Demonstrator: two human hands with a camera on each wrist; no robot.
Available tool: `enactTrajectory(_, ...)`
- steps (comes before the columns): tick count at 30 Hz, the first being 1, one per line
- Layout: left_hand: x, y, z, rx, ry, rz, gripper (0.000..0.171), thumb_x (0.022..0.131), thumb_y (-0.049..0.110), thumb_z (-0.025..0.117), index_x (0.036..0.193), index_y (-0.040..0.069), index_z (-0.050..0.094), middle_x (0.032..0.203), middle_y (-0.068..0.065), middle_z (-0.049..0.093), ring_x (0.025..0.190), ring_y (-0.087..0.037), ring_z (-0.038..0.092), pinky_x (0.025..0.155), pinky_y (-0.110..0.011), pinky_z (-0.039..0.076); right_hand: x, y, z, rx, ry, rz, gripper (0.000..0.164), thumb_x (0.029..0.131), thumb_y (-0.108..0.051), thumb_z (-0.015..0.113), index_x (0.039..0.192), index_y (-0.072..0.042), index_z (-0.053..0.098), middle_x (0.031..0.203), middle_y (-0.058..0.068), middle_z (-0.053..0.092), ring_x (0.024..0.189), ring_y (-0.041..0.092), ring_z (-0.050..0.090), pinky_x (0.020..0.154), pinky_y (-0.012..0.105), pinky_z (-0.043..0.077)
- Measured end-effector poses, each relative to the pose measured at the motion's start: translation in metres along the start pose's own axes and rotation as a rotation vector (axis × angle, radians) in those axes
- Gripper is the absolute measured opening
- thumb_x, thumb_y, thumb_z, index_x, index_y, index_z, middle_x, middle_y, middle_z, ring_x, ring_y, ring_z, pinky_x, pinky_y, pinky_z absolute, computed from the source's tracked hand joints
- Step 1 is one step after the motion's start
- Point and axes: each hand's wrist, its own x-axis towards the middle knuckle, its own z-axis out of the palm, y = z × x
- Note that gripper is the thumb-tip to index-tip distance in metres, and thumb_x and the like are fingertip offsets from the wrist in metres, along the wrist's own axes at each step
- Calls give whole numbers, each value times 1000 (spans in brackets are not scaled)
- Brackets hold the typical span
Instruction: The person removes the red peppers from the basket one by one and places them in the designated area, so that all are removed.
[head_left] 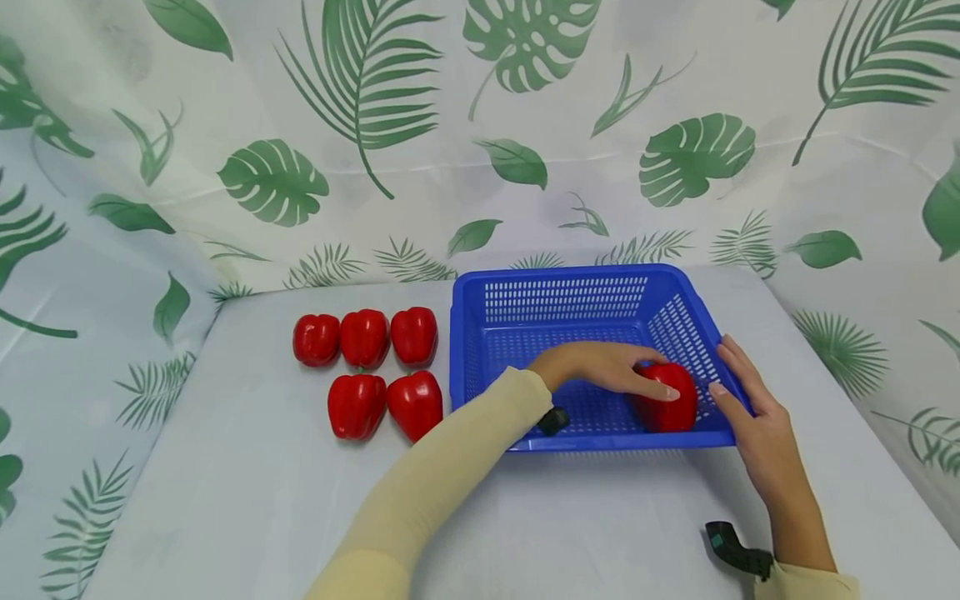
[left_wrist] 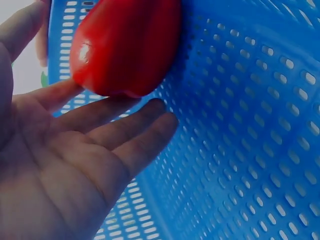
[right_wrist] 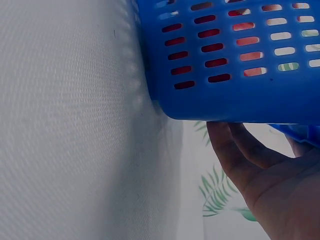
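A red bell pepper (head_left: pixel 681 412) sits inside the blue plastic basket (head_left: pixel 570 275), at its near right corner. My left hand (head_left: pixel 611 368) reaches over the basket's near rim and touches this pepper. In the left wrist view, the fingers of the left hand (left_wrist: pixel 65 150) are extended, some meeting the underside of the pepper (left_wrist: pixel 130 45), with the thumb apart. My right hand (head_left: pixel 761 421) holds the basket's right rim, thumb on the inner side and fingers outside. The right wrist view has the right hand (right_wrist: pixel 270 175) against the perforated basket wall (right_wrist: pixel 225 100).
Several more red bell peppers (head_left: pixel 356 406) stand in two rows left of the basket, on a white-covered table (head_left: pixel 247 500). A leaf-printed cloth (head_left: pixel 420 192) rises behind and at both sides. A black wrist device (head_left: pixel 738 552) sits by the right sleeve.
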Motion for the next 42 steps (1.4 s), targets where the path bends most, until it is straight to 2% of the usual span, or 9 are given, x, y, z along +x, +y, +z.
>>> enactTrajectory(5, 7, 0, 3, 10, 50, -8, 70, 101, 44, 70, 163, 23, 46, 149, 6, 58, 132, -8, 52, 94, -20, 53, 1, 0, 0, 5, -1, -7, 61, 114, -33, 47, 171, -32, 26, 177, -16, 15, 164, 26, 8, 113, 81, 19)
enactTrajectory(10, 14, 2, 10, 34, 124, -26, 60, 99, 40, 76, 153, 24, 57, 132, 8, 65, 117, -5, 57, 82, -18, 54, -1, 1, 0, 7, -6, -2, 62, 114, -33, 47, 172, -32, 25, 177, -17, 14, 164, 25, 7, 113, 81, 17)
enactTrajectory(15, 18, 5, 15, 51, 166, -31, 53, 97, 39, 79, 145, 25, 61, 123, 10, 66, 109, -3, 58, 76, -16, 53, -4, 2, 0, 18, -9, 4, 61, 114, -32, 47, 172, -32, 25, 176, -17, 14, 164, 26, 7, 113, 82, 17)
enactTrajectory(28, 16, 8, 14, 88, 195, -12, 51, 96, 39, 80, 142, 24, 65, 118, 11, 67, 106, -2, 57, 74, -14, 52, -4, 2, -1, 24, -8, -1, 61, 114, -33, 48, 171, -33, 26, 176, -18, 15, 164, 24, 8, 113, 82, 17)
enactTrajectory(35, 9, 5, 9, 69, 196, 16, 53, 96, 39, 79, 145, 24, 65, 122, 11, 67, 107, -1, 57, 75, -14, 52, -4, 2, 0, 9, -9, 0, 60, 115, -33, 47, 171, -34, 26, 176, -19, 15, 164, 25, 9, 111, 82, 21)
enactTrajectory(42, -1, 2, 0, 42, 201, 4, 57, 96, 40, 79, 149, 26, 64, 128, 11, 66, 113, -2, 56, 77, -15, 54, -2, 2, 0, 2, -7, 0, 60, 115, -33, 47, 171, -35, 25, 176, -20, 14, 164, 26, 9, 110, 82, 22)
